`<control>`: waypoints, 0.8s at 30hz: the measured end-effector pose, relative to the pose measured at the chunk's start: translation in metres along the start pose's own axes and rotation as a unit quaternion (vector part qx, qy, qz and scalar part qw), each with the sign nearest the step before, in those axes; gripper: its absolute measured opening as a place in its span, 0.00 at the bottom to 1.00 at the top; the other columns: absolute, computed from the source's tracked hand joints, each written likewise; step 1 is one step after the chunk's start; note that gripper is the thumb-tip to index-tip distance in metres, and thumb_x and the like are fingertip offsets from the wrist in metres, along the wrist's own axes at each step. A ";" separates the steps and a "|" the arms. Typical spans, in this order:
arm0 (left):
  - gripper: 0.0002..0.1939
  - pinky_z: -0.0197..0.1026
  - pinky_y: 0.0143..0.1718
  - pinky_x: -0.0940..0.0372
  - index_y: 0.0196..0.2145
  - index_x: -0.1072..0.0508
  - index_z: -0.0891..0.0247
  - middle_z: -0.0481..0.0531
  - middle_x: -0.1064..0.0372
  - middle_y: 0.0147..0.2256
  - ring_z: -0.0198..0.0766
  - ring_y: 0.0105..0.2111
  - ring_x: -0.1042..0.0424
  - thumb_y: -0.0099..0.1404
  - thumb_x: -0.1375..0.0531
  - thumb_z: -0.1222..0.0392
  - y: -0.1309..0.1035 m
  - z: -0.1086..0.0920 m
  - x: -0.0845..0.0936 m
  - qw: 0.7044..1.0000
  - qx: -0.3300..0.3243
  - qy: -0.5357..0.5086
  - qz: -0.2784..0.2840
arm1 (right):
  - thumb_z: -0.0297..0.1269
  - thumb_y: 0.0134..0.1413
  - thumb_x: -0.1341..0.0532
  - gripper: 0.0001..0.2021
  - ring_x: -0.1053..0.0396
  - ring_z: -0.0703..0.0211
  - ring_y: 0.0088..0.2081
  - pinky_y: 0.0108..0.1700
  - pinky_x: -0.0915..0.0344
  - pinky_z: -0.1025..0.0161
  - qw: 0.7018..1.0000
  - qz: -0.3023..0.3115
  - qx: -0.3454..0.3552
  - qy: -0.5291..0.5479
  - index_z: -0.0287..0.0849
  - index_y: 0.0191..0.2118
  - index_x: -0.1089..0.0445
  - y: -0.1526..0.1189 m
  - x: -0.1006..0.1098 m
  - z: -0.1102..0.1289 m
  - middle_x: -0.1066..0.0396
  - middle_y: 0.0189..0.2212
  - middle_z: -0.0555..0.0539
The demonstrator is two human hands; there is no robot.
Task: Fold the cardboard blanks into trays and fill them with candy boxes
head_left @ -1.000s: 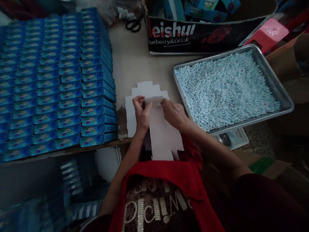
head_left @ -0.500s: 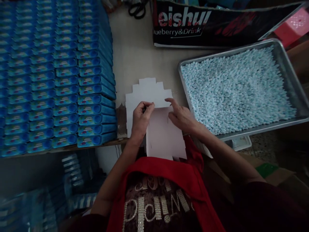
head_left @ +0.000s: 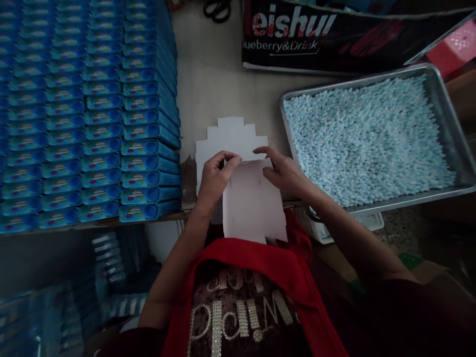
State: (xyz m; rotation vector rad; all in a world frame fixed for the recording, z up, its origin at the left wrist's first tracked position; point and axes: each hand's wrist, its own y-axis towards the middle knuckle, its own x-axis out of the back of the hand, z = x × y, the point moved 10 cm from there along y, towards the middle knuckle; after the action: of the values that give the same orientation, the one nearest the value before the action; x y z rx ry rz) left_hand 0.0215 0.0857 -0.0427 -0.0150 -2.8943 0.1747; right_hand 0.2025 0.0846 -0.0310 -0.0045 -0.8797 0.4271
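Note:
A white cardboard box blank (head_left: 256,208) stands partly folded in front of me, its lower end against my red apron (head_left: 245,253). Under and behind it, more flat white cardboard with stepped edges (head_left: 230,136) lies on the table. My left hand (head_left: 219,173) pinches the upper left edge of the folded blank between thumb and fingertips. At the upper right, my right hand (head_left: 284,171) has its index finger stretched along the edge and its thumb apart, touching the cardboard without gripping it.
Rows of stacked blue packs (head_left: 141,163) fill the table's left side. To the right is a metal tray (head_left: 441,94) of small pale blue-white pieces (head_left: 372,139). A black printed carton (head_left: 353,39) and scissors (head_left: 217,10) lie at the back.
The view has shifted slightly. My left hand still pinches the cardboard edge; my right thumb and fingers have moved a little along the right side.

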 end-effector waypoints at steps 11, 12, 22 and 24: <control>0.16 0.48 0.55 0.29 0.43 0.20 0.60 0.53 0.18 0.50 0.47 0.54 0.23 0.63 0.45 0.62 -0.009 0.024 0.004 0.983 0.066 -0.150 -0.085 | 0.37 0.71 0.47 0.19 0.25 0.54 0.37 0.39 0.39 0.61 0.997 -0.040 0.039 -0.054 0.42 0.59 0.25 -0.004 0.000 0.008 0.18 0.41 0.42; 0.15 0.48 0.55 0.29 0.43 0.19 0.60 0.53 0.18 0.49 0.48 0.53 0.22 0.66 0.45 0.59 -0.008 0.019 0.000 0.987 0.062 -0.128 -0.077 | 0.37 0.70 0.47 0.19 0.25 0.54 0.37 0.39 0.39 0.61 0.997 -0.039 0.041 -0.055 0.42 0.60 0.25 -0.004 0.000 0.009 0.18 0.41 0.42; 0.13 0.44 0.50 0.30 0.36 0.19 0.57 0.51 0.18 0.38 0.44 0.43 0.21 0.73 0.39 0.49 -0.013 -0.025 -0.021 0.995 -0.024 0.081 -0.060 | 0.27 0.66 0.51 0.21 0.26 0.51 0.37 0.39 0.39 0.58 0.982 0.016 0.004 -0.190 0.38 0.58 0.30 -0.003 -0.009 0.007 0.20 0.41 0.39; 0.08 0.45 0.47 0.29 0.33 0.19 0.57 0.49 0.18 0.35 0.43 0.39 0.22 0.68 0.36 0.54 -0.009 -0.018 -0.017 0.996 -0.009 0.083 -0.034 | 0.25 0.65 0.52 0.23 0.26 0.52 0.39 0.40 0.38 0.58 0.982 0.016 0.018 -0.188 0.40 0.61 0.32 -0.007 -0.013 0.010 0.21 0.44 0.39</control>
State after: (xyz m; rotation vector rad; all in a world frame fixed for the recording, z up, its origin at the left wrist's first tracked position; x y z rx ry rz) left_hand 0.0420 0.0789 -0.0278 0.0624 -2.7252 0.1280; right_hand 0.1906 0.0718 -0.0333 0.0978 -1.2447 0.4831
